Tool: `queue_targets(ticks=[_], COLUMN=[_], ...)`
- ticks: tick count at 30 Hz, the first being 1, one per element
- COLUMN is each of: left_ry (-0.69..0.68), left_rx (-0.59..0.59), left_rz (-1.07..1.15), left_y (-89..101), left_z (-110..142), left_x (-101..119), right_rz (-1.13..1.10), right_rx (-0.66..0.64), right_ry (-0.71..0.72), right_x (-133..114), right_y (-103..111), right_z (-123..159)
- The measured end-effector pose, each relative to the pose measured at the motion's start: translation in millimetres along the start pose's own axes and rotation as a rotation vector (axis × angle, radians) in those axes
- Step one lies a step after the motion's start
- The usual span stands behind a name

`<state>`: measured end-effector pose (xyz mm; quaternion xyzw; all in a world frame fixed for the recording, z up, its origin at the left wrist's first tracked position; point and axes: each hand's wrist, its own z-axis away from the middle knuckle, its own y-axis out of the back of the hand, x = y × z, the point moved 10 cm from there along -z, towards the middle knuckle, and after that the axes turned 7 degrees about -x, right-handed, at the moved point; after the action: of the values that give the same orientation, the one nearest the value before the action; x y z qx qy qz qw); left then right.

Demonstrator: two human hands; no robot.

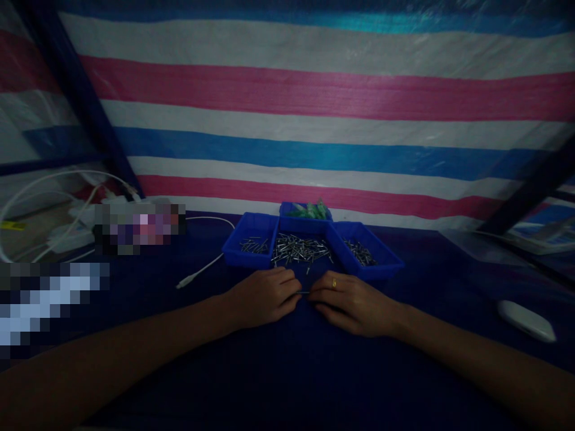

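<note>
Between my two hands runs a thin metal pin [304, 293], its middle bare and its ends hidden in my fingers. My left hand [271, 295] pinches one end; my right hand [353, 302], with a gold ring on a finger, pinches the other. Just beyond them lies a loose pile of similar metal pins [300, 247] on the dark blue table. A blue bin [238, 256] to the left holds some pins, and another blue bin [384, 267] to the right holds more. One short loose piece [308, 270] lies close to my fingertips.
Behind the pile stands a third blue bin [309, 225] with green and clear plastic in it. A white cable [197, 275] lies at the left near pixelated objects. At the right rests a white rounded device [526, 321]. A striped sheet [314, 131] hangs behind the table.
</note>
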<state>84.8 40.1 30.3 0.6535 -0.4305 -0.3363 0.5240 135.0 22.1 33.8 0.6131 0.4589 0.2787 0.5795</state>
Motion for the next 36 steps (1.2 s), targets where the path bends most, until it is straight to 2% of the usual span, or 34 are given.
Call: queue_targets(ticks=[10,25,36], left_ry=[0.031,-0.013,0.019], left_rx=[-0.024,-0.01,0.015], left_rz=[-0.043,0.006,-0.049], left_y=[-2.4,-0.7,3.9], left_z=[-0.1,-1.3,-1.0], left_x=[-1.6,1.6,0.2], right_rz=[-0.01,-0.003,-0.004], right_rx=[0.005,0.002,0.004], right_ry=[0.004,-0.001,-0.002], right_x=[-1.3,-0.9,0.1], right_y=[2.0,1.9,0.8], right_z=[-0.3,-0.2,0.7])
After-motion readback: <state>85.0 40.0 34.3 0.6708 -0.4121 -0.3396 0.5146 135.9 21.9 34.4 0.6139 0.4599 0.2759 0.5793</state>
